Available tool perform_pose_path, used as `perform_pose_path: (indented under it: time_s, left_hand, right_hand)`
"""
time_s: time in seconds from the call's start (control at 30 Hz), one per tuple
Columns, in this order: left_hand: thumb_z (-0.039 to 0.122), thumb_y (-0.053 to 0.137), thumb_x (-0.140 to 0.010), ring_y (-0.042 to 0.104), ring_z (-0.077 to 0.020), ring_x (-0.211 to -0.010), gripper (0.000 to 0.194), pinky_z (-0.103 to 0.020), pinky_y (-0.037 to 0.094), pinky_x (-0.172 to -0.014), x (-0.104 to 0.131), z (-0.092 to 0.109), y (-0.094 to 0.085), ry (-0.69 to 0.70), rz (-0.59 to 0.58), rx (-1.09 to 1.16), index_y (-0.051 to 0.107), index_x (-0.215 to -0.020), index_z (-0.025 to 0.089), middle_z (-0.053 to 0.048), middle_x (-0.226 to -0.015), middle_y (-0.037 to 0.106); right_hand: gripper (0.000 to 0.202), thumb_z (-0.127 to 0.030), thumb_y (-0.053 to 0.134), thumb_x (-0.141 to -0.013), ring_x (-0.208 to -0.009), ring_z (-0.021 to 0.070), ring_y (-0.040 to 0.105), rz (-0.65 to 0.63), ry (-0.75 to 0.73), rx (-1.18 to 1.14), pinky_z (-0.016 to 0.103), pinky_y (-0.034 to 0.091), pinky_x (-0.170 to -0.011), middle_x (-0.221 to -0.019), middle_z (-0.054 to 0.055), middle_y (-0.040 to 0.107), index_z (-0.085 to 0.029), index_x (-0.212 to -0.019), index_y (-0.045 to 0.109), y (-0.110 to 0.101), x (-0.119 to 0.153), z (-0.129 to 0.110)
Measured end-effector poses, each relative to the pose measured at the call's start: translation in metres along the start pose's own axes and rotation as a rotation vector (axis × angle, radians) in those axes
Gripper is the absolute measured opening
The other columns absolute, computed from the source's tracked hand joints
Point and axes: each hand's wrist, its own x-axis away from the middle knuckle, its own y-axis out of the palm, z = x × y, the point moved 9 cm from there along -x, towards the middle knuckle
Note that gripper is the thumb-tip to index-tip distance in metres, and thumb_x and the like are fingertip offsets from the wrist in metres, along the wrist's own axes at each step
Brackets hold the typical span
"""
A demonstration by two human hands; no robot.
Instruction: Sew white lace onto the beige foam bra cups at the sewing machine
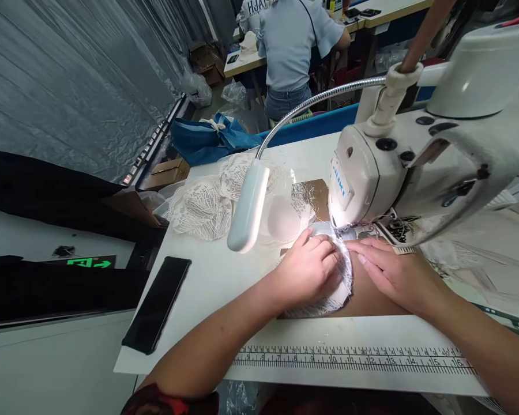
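Note:
A round white lace cup piece lies under the head of the sewing machine, its frayed edge curving toward me. My left hand is closed on the cup, its fingers bent over the fabric just left of the needle area. Flat on the right side, my right hand stretches its fingers toward the cup's edge, close to the presser foot. Beneath both hands is a brown sheet. My left fingers hide part of the cup.
White lace cups are piled at the table's left back. A lamp on a bendable neck hangs over the table. A black phone lies at left, a printed ruler along the front edge. Another person sits ahead.

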Motion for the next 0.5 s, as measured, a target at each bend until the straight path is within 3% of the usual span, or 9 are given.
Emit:
perform_pose_path:
  time_s: [0.23,0.5]
  left_hand:
    - [0.028,0.048,-0.094,0.057,-0.0261,-0.103,0.029,-0.047,0.041,-0.099,0.003,-0.001,0.002,0.015,0.065,0.055,0.061,-0.112,0.01,-0.013,-0.102,0.063]
    - [0.027,0.047,-0.094,0.055,-0.0288,-0.111,0.029,-0.048,0.046,-0.095,0.003,-0.01,0.0,-0.008,0.132,0.155,0.064,-0.111,0.01,-0.015,-0.101,0.064]
  right_hand:
    - [0.04,-0.014,0.043,-0.087,-0.068,0.0175,0.06,-0.017,-0.096,0.067,0.03,0.041,-0.059,-0.083,0.003,0.072,-0.028,-0.112,0.071,0.003,0.002,-0.01]
    - [0.038,-0.012,0.044,-0.087,-0.066,0.0162,0.059,-0.019,-0.119,0.138,0.029,0.036,-0.056,-0.078,0.003,0.07,-0.025,-0.109,0.071,0.003,-0.001,-0.017]
